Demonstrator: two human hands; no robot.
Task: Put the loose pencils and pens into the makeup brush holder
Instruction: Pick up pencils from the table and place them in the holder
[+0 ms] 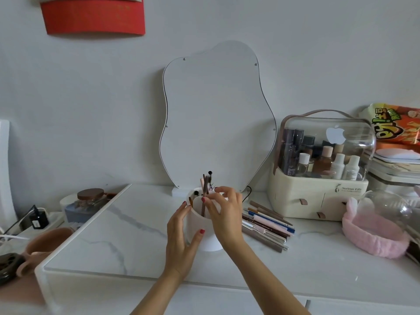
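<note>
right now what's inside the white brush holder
Inside the brush holder several slim sticks stand upright: a brown pencil, a pinkish one, a black ball-tipped tool. The right hand covers part of the opening, and the frosted wall hides their lower ends.

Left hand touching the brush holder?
Touching. Head view: left hand wraps the white brush holder, thumb pressed flat on its front wall.

Probably home vanity: mirror (218, 117), cosmetics organizer (318, 173)
</note>
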